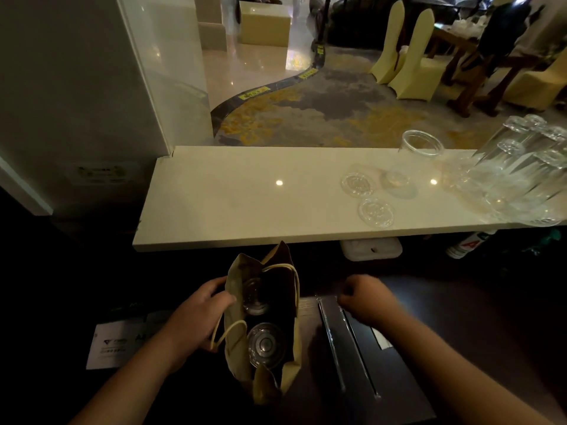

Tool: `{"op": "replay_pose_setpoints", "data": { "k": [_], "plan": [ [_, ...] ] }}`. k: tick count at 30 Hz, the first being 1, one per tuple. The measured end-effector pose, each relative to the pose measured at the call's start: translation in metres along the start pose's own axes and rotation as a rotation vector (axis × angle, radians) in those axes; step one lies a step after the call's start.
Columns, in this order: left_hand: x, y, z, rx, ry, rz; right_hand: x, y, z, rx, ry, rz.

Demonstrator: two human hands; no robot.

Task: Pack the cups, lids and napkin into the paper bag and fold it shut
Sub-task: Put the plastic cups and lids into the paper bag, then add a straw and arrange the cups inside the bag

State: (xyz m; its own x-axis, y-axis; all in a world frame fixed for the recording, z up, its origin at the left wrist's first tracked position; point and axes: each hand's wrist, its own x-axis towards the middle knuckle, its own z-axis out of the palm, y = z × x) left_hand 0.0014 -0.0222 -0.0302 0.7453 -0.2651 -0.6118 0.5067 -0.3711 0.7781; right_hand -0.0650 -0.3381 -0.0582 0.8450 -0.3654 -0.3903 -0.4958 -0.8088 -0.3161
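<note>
Keep left hand [196, 317] gripping the left wall of the open brown paper bag [236, 342] on the dark lower counter, two lidded clear cups [265, 345] upright inside, while closed right hand [365, 299], contents unclear, works just right.

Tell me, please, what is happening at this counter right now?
A person is packing a takeaway order. The left hand holds the rim of an open paper bag that stands on the dark lower surface, with two lidded clear cups already inside. The right hand is closed over the top ends of two wrapped straws beside the bag. On the pale counter above, two loose lids, a single clear cup and stacks of cups remain. The bag is not yet folded.
</note>
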Motion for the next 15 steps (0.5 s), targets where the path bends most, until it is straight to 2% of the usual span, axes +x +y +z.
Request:
{"op": "replay_pose_setpoints", "data": {
  "k": [6, 15],
  "plan": [
    [0.0, -0.003, 0.003, -0.025, -0.01, 0.017, 0.008, 0.031, 0.08, -0.062, -0.218, 0.142],
    [0.001, -0.006, 0.001, -0.005, -0.012, 0.035, 0.013, 0.033, 0.122, -0.074, -0.224, 0.201]
  ]
}}
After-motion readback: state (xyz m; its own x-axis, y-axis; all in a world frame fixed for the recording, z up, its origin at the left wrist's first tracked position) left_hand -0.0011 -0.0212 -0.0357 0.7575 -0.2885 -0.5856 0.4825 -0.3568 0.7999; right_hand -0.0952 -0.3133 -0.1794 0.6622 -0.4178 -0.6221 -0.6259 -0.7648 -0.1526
